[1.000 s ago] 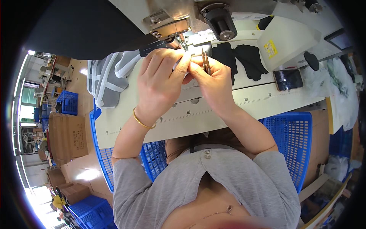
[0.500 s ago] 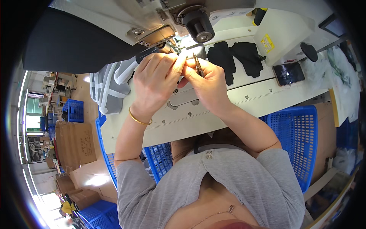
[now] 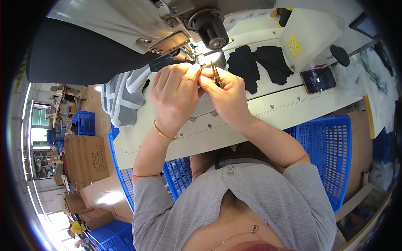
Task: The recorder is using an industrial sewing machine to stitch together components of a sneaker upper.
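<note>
My left hand (image 3: 173, 92), with a gold bangle at the wrist, is pinched closed just in front of the sewing machine's lit needle area. Its fingertips meet those of my right hand (image 3: 228, 94); whatever small thing lies between them is too hidden to name. Dark, pointed thread snips (image 3: 216, 75) are tucked in my right hand, blades upward, while its thumb and forefinger pinch beside the left fingers. Above both hands hangs the sewing machine (image 3: 211, 31). Two black fabric pieces (image 3: 243, 69) lie to the right of my fingers on the white table (image 3: 251, 108).
Grey fabric with white strips (image 3: 123, 102) drapes at the table's left. A phone (image 3: 318, 79) lies on the right, near clear plastic bags (image 3: 368, 75). Blue plastic crates (image 3: 324, 154) stand below the table edge. Cardboard boxes (image 3: 86, 161) sit on the floor at left.
My hands have lowered slightly toward me, and the left wrist has shifted a little right. Both hands stay pinched together, with the snips still in the right one.
</note>
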Action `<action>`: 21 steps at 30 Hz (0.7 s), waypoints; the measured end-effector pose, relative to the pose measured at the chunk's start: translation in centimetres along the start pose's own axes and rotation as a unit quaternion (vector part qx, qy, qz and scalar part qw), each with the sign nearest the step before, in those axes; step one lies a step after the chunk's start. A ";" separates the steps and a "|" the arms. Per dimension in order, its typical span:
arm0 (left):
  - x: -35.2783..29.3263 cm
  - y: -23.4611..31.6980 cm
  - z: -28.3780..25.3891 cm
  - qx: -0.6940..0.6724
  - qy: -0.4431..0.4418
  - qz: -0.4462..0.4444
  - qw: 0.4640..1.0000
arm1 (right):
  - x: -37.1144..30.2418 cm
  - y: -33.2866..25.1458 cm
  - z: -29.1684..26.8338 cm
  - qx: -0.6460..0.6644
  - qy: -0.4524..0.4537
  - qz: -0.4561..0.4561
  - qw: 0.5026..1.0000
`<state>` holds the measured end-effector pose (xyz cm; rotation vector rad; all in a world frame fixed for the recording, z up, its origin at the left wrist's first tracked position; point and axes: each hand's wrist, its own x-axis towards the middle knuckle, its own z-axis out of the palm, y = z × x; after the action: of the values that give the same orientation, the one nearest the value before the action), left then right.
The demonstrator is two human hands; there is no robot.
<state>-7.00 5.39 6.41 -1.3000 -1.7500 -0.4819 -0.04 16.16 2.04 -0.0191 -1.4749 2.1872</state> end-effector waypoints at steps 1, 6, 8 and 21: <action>-0.1 0.0 0.0 0.000 -0.001 0.005 1.000 | -0.2 -0.3 -0.1 -0.019 -0.003 0.010 1.000; 0.0 0.0 0.0 -0.003 0.006 0.019 1.000 | -0.7 -0.8 0.2 -0.044 0.001 0.035 0.998; 0.0 -0.1 -0.1 -0.005 0.000 0.021 1.000 | -0.7 -0.2 0.5 -0.052 0.007 0.007 0.999; -1.3 -0.4 -0.5 -0.041 -0.048 -0.035 0.997 | -0.7 0.8 0.9 0.004 -0.018 0.002 1.000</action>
<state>-7.06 4.18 5.65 -1.3420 -1.8772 -0.5446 -0.06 14.84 1.52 0.0201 -1.4863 2.2079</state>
